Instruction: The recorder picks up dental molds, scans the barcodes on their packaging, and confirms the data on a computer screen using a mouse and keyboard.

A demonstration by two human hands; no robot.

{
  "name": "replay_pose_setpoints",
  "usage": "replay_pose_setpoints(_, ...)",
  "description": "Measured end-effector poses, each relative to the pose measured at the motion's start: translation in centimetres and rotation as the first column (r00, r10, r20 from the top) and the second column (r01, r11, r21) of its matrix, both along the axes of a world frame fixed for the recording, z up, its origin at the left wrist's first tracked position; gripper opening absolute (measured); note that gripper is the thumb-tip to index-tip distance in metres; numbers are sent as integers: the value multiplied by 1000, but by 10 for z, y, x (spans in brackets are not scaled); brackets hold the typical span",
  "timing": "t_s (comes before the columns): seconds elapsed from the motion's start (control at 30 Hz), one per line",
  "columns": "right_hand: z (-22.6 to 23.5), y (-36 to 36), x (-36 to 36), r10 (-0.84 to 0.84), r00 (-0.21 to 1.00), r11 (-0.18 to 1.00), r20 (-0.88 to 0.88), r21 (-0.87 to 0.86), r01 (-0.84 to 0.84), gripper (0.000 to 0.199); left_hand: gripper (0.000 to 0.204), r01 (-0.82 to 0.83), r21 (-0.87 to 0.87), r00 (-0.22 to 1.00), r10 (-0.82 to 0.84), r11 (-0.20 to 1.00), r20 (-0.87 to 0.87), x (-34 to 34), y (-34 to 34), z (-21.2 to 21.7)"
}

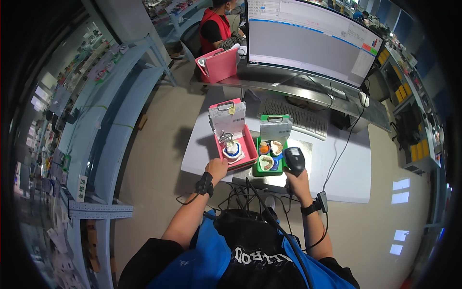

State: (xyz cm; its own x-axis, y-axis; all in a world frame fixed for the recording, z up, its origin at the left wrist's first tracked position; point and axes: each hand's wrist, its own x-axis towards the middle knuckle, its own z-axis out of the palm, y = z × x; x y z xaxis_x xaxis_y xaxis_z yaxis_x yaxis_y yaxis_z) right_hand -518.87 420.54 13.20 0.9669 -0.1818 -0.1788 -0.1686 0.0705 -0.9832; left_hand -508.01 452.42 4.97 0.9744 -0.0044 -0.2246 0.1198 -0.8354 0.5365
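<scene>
My left hand (pixel 217 168) is closed on the near left corner of a pink tray (pixel 248 144), which seems stacked on others. Inside the tray are a white and blue dental model (pixel 232 150) and a metal articulator (pixel 225 138). A paper slip (pixel 234 120) is clipped upright at its back. My right hand (pixel 299 183) grips a black barcode scanner (pixel 294 160), its head over the right edge of a green tray (pixel 259 168). That tray holds dental casts (pixel 266 163), an orange piece (pixel 264 148) and blue pieces, with a clipped slip (pixel 275 129) behind them.
Behind the trays lie a keyboard (pixel 298 118) and a large curved monitor (pixel 308 43) on a metal shelf. Another pink tray (pixel 219 66) stands at the shelf's left end. Cables (pixel 250 192) hang by the front edge. A person in a red vest (pixel 216 26) sits beyond; blue-grey racks (pixel 120 106) stand left.
</scene>
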Motion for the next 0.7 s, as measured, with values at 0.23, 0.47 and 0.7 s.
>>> replay_pose_setpoints(0.23,2,91,22,9,976,978,217,-204,36,47,49,10,7,1000,-11,1000,28,-1,-1,1)
replay_pose_setpoints(0.47,19,130,19,29,969,956,246,-291,45,42,49,20,9,999,-21,1000,48,2,9,-2)
replay_pose_setpoints(0.7,11,134,15,16,972,946,232,-318,61,37,51,44,-31,996,-41,999,80,1,13,-5)
